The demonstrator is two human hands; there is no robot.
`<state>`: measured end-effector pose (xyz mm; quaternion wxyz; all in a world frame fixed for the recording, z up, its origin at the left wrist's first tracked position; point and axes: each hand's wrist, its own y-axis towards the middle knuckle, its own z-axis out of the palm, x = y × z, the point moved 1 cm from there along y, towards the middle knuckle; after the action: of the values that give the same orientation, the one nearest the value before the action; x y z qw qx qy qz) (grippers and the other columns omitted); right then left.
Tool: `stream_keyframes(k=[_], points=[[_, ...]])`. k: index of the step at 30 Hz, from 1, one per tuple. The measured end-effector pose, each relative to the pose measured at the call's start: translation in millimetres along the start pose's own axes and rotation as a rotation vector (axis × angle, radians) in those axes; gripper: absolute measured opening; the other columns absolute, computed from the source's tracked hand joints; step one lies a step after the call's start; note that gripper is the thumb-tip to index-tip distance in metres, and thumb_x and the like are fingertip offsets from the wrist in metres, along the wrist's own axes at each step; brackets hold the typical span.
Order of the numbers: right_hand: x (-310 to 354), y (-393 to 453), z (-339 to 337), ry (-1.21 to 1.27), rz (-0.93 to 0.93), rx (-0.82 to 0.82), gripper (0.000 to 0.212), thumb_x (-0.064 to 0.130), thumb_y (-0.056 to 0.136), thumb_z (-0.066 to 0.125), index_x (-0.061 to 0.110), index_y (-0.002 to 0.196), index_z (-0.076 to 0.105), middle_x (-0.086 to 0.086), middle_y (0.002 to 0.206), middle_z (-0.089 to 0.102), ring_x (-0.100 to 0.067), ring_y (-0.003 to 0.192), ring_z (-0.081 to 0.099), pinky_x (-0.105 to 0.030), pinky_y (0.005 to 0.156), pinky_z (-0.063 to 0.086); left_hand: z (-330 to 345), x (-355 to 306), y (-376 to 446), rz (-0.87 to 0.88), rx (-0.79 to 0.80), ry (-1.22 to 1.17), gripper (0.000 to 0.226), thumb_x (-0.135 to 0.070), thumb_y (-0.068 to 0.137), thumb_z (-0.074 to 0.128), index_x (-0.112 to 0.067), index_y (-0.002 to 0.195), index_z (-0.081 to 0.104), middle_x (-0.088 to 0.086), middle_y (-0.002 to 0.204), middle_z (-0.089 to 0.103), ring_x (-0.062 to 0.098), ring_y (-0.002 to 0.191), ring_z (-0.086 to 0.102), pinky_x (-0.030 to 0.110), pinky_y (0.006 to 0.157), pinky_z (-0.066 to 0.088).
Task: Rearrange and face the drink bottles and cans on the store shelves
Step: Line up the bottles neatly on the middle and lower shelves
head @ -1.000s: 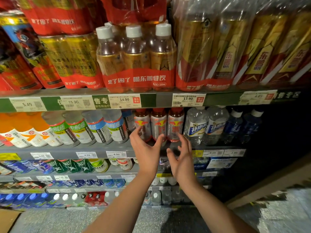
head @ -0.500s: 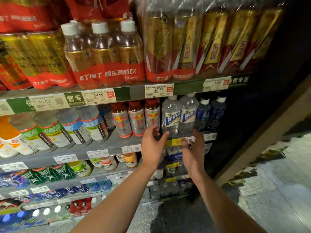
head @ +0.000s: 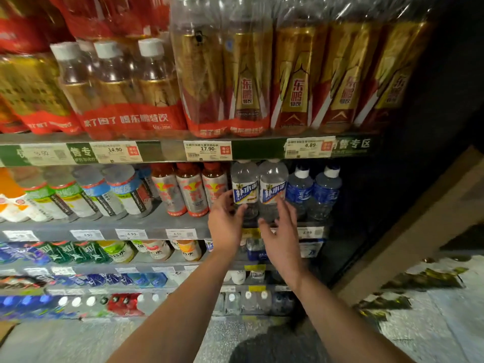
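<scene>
— Reaching toward the two clear bottles (head: 258,191) with blue-and-white labels on the second shelf (head: 146,225), aren't we?

— Yes. Our left hand (head: 226,224) spreads its fingers before the left bottle; our right hand (head: 281,235), fingers straight and apart, hovers at the right one. Neither grips anything. Red-capped bottles (head: 190,191) stand just left.

The two clear bottles (head: 258,189) stand hemmed in, red-capped bottles (head: 191,189) just left, blue bottles (head: 313,189) just right. The shelf edge (head: 209,150) hangs close overhead. Only the front is open.
</scene>
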<state>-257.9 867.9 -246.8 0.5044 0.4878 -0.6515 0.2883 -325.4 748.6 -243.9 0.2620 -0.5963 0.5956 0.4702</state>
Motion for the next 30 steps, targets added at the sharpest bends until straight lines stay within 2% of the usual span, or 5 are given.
stream_keyframes(k=[6, 9, 12, 19, 30], points=[[-4, 5, -12, -0.002, -0.040, 0.077, 0.064, 0.022, 0.096, 0.064, 0.029, 0.152, 0.034, 0.018, 0.154, 0.024, -0.006, 0.139, 0.038, -0.032, 0.115, 0.039, 7, -2, -9, -0.022, -0.086, -0.030, 0.035, -0.024, 0.083, 0.080, -0.022, 0.114, 0.064, -0.008, 0.103, 0.069, 0.005, 0.091, 0.065, 0.020, 0.079, 0.053], [-6, 0, -29, 0.069, -0.042, -0.049, 0.044, 0.020, 0.096, 0.064, 0.038, 0.132, 0.049, 0.036, 0.131, 0.038, 0.002, 0.122, 0.049, -0.038, 0.106, 0.048, 14, -12, -30, -0.030, -0.144, -0.080, 0.026, -0.027, 0.085, 0.080, -0.020, 0.104, 0.063, -0.006, 0.094, 0.066, 0.003, 0.085, 0.063, 0.016, 0.074, 0.051], [-17, -3, -51, 0.105, -0.025, -0.236, 0.037, 0.016, 0.095, 0.063, 0.027, 0.129, 0.052, 0.029, 0.122, 0.042, -0.005, 0.118, 0.053, -0.042, 0.102, 0.050, 33, -18, -44, -0.029, -0.090, -0.107, 0.018, -0.029, 0.087, 0.079, -0.019, 0.095, 0.067, -0.007, 0.084, 0.068, 0.007, 0.078, 0.066, 0.029, 0.072, 0.056], [-31, 5, -80, 0.086, 0.092, -0.325, 0.062, 0.014, 0.093, 0.065, 0.019, 0.149, 0.038, -0.004, 0.152, 0.037, -0.018, 0.143, 0.035, -0.038, 0.117, 0.034, 82, -45, -56, -0.044, 0.028, -0.015, 0.027, -0.036, 0.085, 0.079, -0.016, 0.102, 0.076, -0.005, 0.088, 0.077, 0.004, 0.075, 0.067, 0.023, 0.071, 0.055], [-44, 23, -84, 0.047, 0.176, -0.259, 0.080, 0.021, 0.095, 0.063, 0.028, 0.159, 0.015, -0.001, 0.155, 0.040, -0.020, 0.136, 0.047, -0.031, 0.106, 0.044, 111, -52, -57, -0.130, -0.020, 0.007, 0.025, -0.026, 0.086, 0.079, -0.019, 0.110, 0.076, -0.006, 0.095, 0.078, -0.003, 0.079, 0.064, -0.003, 0.063, 0.036]])
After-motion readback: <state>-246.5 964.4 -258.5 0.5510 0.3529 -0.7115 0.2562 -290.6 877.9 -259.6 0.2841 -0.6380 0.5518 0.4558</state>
